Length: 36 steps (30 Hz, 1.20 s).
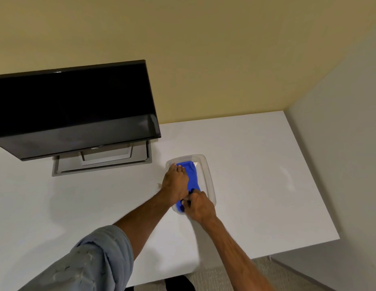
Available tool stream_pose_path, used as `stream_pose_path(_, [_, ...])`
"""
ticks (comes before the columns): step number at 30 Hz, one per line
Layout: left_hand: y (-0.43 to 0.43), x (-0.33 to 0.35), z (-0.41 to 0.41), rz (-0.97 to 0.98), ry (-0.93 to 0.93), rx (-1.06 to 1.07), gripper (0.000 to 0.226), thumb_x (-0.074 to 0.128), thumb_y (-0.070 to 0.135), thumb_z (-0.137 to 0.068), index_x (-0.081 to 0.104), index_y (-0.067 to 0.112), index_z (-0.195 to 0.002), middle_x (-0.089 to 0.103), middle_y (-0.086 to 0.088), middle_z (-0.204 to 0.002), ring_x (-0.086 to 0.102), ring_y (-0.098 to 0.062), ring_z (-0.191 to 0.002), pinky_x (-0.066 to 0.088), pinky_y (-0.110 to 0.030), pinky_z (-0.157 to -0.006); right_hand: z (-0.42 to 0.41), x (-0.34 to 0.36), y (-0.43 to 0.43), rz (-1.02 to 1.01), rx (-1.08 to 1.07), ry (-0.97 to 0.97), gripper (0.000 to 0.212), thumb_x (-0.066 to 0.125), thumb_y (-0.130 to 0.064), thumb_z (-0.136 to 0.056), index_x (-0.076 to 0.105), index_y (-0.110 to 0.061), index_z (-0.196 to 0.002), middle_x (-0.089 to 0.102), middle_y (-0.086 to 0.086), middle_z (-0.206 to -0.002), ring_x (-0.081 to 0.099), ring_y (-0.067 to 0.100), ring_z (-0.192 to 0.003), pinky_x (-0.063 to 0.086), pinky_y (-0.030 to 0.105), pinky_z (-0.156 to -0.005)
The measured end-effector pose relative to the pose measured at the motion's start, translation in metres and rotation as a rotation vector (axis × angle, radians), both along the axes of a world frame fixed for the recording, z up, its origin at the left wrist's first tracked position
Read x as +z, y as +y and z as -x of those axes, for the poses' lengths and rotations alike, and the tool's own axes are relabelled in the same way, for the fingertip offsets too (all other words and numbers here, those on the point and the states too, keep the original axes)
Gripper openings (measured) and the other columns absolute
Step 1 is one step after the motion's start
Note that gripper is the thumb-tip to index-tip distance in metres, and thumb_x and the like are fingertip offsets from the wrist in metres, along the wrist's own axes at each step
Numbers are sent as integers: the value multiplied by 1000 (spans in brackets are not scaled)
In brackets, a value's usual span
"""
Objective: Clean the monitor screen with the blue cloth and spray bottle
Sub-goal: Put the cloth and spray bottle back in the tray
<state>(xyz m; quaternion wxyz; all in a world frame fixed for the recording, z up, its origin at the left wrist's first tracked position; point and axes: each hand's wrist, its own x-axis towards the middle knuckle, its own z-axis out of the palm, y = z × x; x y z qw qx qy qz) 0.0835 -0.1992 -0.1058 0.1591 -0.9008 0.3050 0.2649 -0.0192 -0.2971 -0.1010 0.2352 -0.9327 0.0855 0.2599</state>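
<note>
A black monitor (73, 110) stands on its grey stand at the left of the white desk (256, 164), its screen dark. To its right lies a clear plastic tray (208, 175) with the blue cloth (192, 174) folded inside. My left hand (175, 181) lies flat on the cloth's left part, fingers stretched to the tray's far end. My right hand (196, 203) pinches the cloth's near end at the tray's front. No spray bottle shows in this view.
A yellow wall runs behind the desk and a grey partition (340, 164) closes off the right side. The desk's front edge and grey carpet (225, 278) show at the bottom, with a dark shoe below.
</note>
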Motion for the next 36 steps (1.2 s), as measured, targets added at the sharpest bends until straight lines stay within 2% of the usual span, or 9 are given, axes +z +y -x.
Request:
stream_pose_path(4, [4, -1, 4, -40, -55, -43, 88, 49, 43, -117, 4, -7, -174, 25, -26, -180, 24, -40, -170, 10, -49, -143, 6, 2, -5, -53, 20, 25, 38, 59, -18, -103, 73, -27, -138, 70, -5, -129, 63, 19, -117, 46, 24, -83])
stream_pose_path(8, [4, 2, 8, -26, -53, -39, 97, 61, 36, -112, -1, -4, -175, 23, -28, -180, 22, -42, -171, 9, -51, -142, 0, 3, -5, -64, 12, 62, 32, 59, -17, -103, 76, -24, -130, 74, -1, -123, 68, 21, -111, 53, 28, -84])
stream_pose_path(13, [0, 17, 5, 100, -31, -12, 79, 65, 38, -106, 31, 3, -168, 50, -21, -165, 47, -37, -156, 21, -49, -140, 4, 12, -9, -38, 12, -12, 32, 53, -13, -103, 76, -21, -123, 78, 0, -112, 71, 23, -97, 60, 36, -84])
stream_pose_path(18, [15, 37, 0, 388, -86, 82, 77, 61, 42, -108, 33, 8, -171, 42, -14, -175, 40, -30, -163, 8, -42, -142, 9, 19, -5, -117, -202, -244, 30, 54, -5, -99, 79, -19, -108, 78, -3, -98, 64, 16, -80, 40, 11, -61])
stream_pose_path(22, [46, 54, 5, 612, -163, 249, 74, 52, 32, -115, 18, 16, -178, 22, -6, -185, 21, -22, -173, -4, -34, -138, -3, 30, 14, -219, -239, -414, 31, 60, -2, -95, 78, -20, -112, 78, -4, -108, 67, 10, -96, 54, 16, -82])
stream_pose_path(25, [78, 61, 17, 870, -263, 435, 66, 57, 20, -114, 31, 11, -175, 30, -8, -182, 29, -27, -170, 20, -47, -142, -11, 31, 32, -192, -163, -549, 43, 78, -7, -87, 76, -15, -130, 75, 3, -134, 64, 21, -130, 48, 33, -114])
stream_pose_path(27, [99, 60, 27, 1000, -315, 625, 64, 63, 6, -110, 41, 7, -170, 39, -14, -177, 39, -35, -165, 34, -56, -136, -14, 28, 45, -189, -125, -539, 56, 84, -9, -85, 71, -12, -139, 68, 10, -148, 53, 34, -149, 38, 49, -125])
stream_pose_path(31, [138, 35, 50, 878, -296, 726, 69, 56, 24, -113, 28, 8, -174, 22, -12, -184, 22, -31, -172, 20, -51, -142, -17, 16, 61, -125, -21, -510, 56, 83, -24, -92, 68, -13, -145, 65, 11, -151, 45, 38, -157, 33, 66, -128])
stream_pose_path(36, [148, -5, 64, 496, -47, 669, 74, 36, 37, -120, -6, 22, -179, -17, -4, -186, -6, -26, -175, 5, -43, -143, -19, 6, 69, -72, 58, -478, 58, 72, -48, -100, 64, -20, -150, 65, 4, -153, 39, 32, -161, 4, 47, -135])
